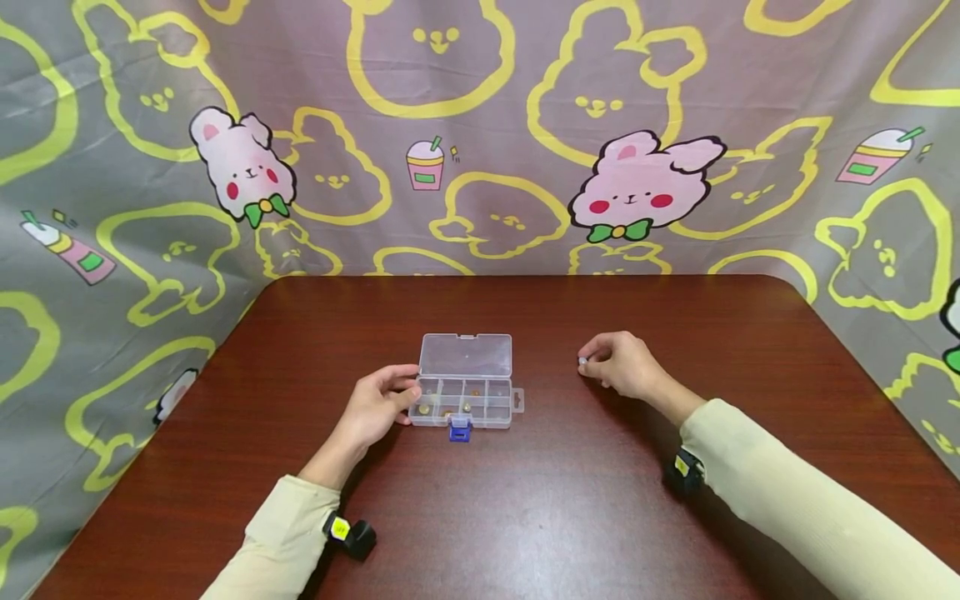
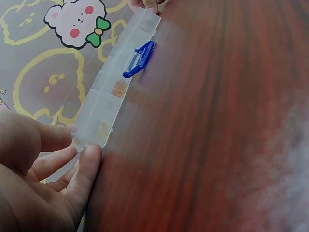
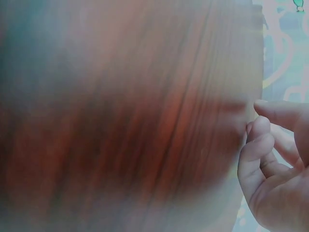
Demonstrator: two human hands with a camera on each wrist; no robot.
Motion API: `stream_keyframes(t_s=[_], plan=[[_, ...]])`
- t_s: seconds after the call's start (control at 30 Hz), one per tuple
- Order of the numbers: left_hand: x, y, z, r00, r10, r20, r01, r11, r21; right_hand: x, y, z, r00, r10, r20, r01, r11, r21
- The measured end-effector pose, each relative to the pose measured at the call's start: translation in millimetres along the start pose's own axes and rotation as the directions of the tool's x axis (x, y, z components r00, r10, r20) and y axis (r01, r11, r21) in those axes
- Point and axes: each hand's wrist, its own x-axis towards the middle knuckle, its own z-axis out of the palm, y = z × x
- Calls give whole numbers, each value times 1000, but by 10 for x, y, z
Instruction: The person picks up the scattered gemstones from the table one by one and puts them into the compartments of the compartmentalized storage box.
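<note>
A clear plastic compartment box [image 1: 498, 423] lies on the table with its lid [image 1: 467, 356] raised toward the back. Small yellowish and orange pieces lie in some compartments, among them an orange piece [image 2: 119, 89]. A blue latch [image 1: 460, 432] hangs at the box's front edge. My left hand [image 1: 378, 406] grips the box's left end between thumb and fingers. To the right of the box, apart from it, my right hand [image 1: 626, 367] pinches a small whitish piece [image 1: 582, 361] at its fingertips. In the right wrist view the fingers mostly hide that piece.
The brown wooden table [image 1: 525, 517] extends around the box on all sides. A clear hanging tab [image 1: 518, 400] juts from the box's right end. Behind the table hangs a patterned cloth [image 1: 510, 150], which also runs along both sides.
</note>
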Motion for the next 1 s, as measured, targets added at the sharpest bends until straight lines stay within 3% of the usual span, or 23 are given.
stream_keyframes(t_s=[1.0], plan=[[-6,4,2,1000,-7,3,7,1000,-10,-297,-623,473,980,-185,72,170,970,175]])
